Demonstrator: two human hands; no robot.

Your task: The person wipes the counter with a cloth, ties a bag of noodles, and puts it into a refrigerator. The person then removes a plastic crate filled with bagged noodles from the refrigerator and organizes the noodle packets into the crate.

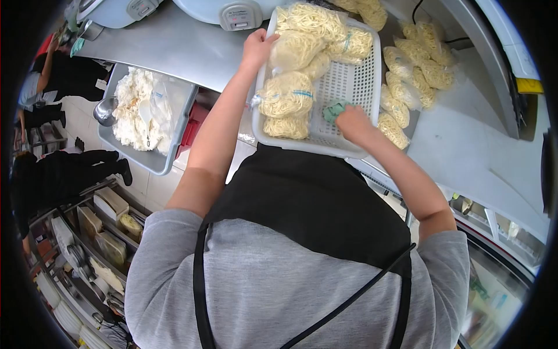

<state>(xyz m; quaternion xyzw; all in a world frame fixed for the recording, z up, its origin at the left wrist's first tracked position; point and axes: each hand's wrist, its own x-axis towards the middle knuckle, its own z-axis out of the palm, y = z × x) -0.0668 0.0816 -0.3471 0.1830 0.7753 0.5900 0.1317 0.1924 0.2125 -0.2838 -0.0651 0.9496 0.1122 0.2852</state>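
Observation:
A white perforated basket [376, 75] holds several plastic bags of pale noodles [285, 96], mostly on its left side and at its far end. My left hand [257, 47] is closed at the basket's upper left edge, beside a noodle bag. Inside the basket, near its lower right part, my right hand [353, 123] is closed on a green cloth [334, 111], which lies against the basket floor. More bagged noodles [401, 90] lie just right of the basket.
A grey tub [157, 163] of white rice [131, 110] with a metal bowl [104, 111] stands at left. Rice cookers [238, 16] line the steel counter [186, 46]. People in dark clothing [75, 168] are at far left, near shelves [87, 232].

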